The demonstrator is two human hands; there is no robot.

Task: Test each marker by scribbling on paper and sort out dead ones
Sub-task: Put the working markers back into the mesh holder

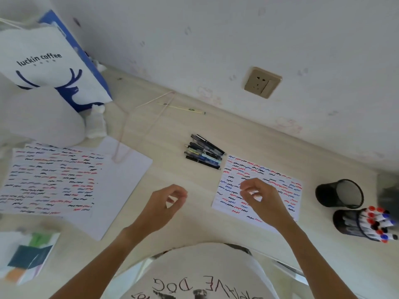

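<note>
Head view: a pale wood-grain worktop [172,173] runs against a scuffed white wall [216,29] carrying a tan socket plate [262,82]. At far left of the worktop stands a white and blue paper bag [54,67] printed "luckin coffee", with a white rounded object in front of it that you cannot identify. Below the bag lies a large sheet [54,178], its left part covered with rows of black, red and blue scribbles, its right part blank. A thin yellow stick [181,107] lies near the wall. At centre, a pile of dark pens or markers [204,153] lies flat on the worktop, touching nothing else visible. Just right of it sits a smaller test sheet [280,182], also filled with black, red and blue squiggles. Your left hand [164,206] hovers over bare worktop, fingers loosely curled, thumb and forefinger close together, holding nothing visible. Your right hand [259,197] is over the smaller test sheet, fingers curled; something small and pale shows between them, but you cannot tell whether it is gripped or what it is. At the right edge stand two black mesh cups: the farther cup [339,194] looks hollow, and the nearer cup [349,223] is packed with markers [375,223] capped in red, blue and black. At lower left lies a blurred stack of coloured booklets [28,255].
</note>
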